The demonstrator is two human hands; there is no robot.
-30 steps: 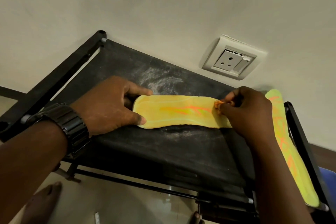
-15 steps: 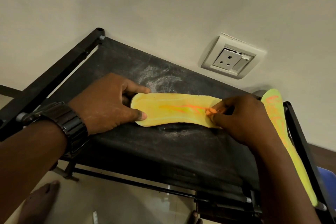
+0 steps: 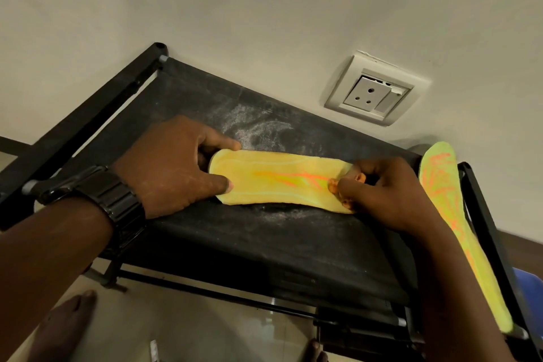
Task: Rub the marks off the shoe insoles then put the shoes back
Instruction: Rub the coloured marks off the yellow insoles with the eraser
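Insole (image 3: 279, 182) in left hand (image 3: 176, 167); orange nub (image 3: 333, 185) in right hand (image 3: 388, 188) pinch, further left now.

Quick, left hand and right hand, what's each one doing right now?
Left hand: closed, gripping one end of the flat yellow foam insole.
Right hand: closed, pinching a small orange eraser-like lump against that insole.

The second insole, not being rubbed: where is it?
In the head view, the second insole lies along the rack's right edge, beside the right hand, below the wall socket.
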